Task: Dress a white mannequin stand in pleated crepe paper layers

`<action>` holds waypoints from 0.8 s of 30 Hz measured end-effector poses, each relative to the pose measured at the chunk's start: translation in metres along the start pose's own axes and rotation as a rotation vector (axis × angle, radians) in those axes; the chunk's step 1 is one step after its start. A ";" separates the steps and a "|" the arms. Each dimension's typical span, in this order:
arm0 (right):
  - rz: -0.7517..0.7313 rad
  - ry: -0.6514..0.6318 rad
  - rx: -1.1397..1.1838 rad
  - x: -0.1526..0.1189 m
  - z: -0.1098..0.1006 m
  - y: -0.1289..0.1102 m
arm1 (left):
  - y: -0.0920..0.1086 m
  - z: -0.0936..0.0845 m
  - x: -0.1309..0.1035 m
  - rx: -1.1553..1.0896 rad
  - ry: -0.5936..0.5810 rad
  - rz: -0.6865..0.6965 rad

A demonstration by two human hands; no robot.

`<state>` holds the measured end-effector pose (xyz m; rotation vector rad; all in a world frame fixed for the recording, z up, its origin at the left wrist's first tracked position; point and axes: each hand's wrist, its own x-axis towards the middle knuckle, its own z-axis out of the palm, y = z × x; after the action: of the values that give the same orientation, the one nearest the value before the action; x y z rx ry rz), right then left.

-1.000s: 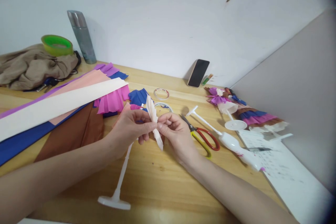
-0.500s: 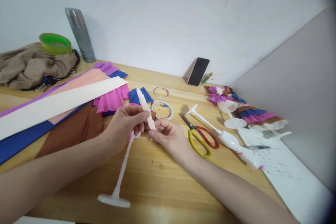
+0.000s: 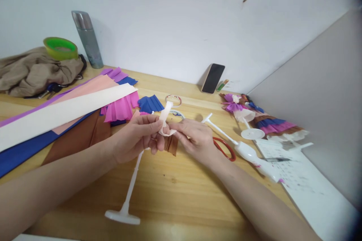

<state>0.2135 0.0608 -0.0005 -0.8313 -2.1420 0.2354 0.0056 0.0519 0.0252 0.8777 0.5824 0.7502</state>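
Note:
My left hand (image 3: 141,131) pinches a narrow pale strip of crepe paper (image 3: 166,115) between thumb and fingers. The strip's upper end sticks up, and its lower end curls round toward my right hand (image 3: 195,137), whose thumb and fingertip are closed on that end. Below my left hand a white plastic stand (image 3: 131,190) lies on the table, its top partly hidden by my fingers. Behind the hands lie a pleated blue paper piece (image 3: 151,103) and a roll of tape (image 3: 178,114), partly covered. Some brown paper (image 3: 171,146) shows just under the strip.
Long strips of coloured crepe paper (image 3: 65,115) spread across the left. Scissors (image 3: 226,148), partly covered by my right hand, lie beside a white doll-like figure (image 3: 256,160). A phone (image 3: 213,78) leans on the wall; a bottle (image 3: 89,41) stands far left. Paper dress pieces (image 3: 278,124) sit at right.
The pale strip, straight before, is now bent into a curl at its lower end. My right hand has turned palm down and shifted right, covering part of the scissors.

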 end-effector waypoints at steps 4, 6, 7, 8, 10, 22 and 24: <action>-0.023 0.014 -0.078 0.001 -0.004 0.008 | -0.002 -0.002 0.004 0.074 0.044 0.037; -0.011 0.129 -0.068 0.002 -0.004 0.004 | -0.004 -0.002 0.006 0.158 0.105 0.089; 0.015 0.205 -0.038 0.002 -0.003 0.000 | -0.004 -0.001 0.006 0.217 0.144 0.123; 0.058 0.268 0.014 0.002 -0.002 -0.006 | -0.004 0.000 0.006 0.286 0.182 0.157; 0.221 0.274 0.228 0.002 0.000 -0.020 | -0.005 0.002 0.004 0.445 0.229 0.215; 0.853 0.080 1.195 0.003 0.011 -0.034 | -0.008 0.008 -0.002 0.505 0.151 0.062; 0.863 0.039 1.312 0.004 0.011 -0.031 | -0.006 0.004 -0.001 0.343 0.050 -0.048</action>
<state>0.1884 0.0409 0.0074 -0.8014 -1.0091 1.7685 0.0099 0.0469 0.0223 1.1586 0.7884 0.6393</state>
